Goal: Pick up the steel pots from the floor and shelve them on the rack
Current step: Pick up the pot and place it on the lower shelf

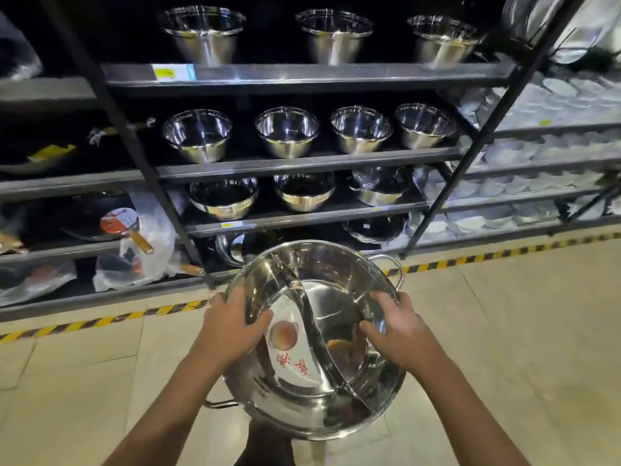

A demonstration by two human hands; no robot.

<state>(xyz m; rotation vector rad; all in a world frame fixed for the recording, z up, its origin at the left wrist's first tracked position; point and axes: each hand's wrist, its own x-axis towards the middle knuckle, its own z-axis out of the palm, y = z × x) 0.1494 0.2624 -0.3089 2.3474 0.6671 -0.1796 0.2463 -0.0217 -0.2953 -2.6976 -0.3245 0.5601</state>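
Note:
A wide steel pot with a curved divider and two side handles is held above the tiled floor, in front of the rack. A label with red characters lies inside it. My left hand grips its left rim, thumb inside the pot. My right hand grips the right rim the same way. The rack's shelves carry rows of steel bowls and pots; the lowest shelf just beyond the held pot is dark.
Yellow-black hazard tape runs along the floor at the rack's base. Bagged pans with wooden handles fill the left bay. White plates and bowls stack in the right bay. Black uprights separate the bays.

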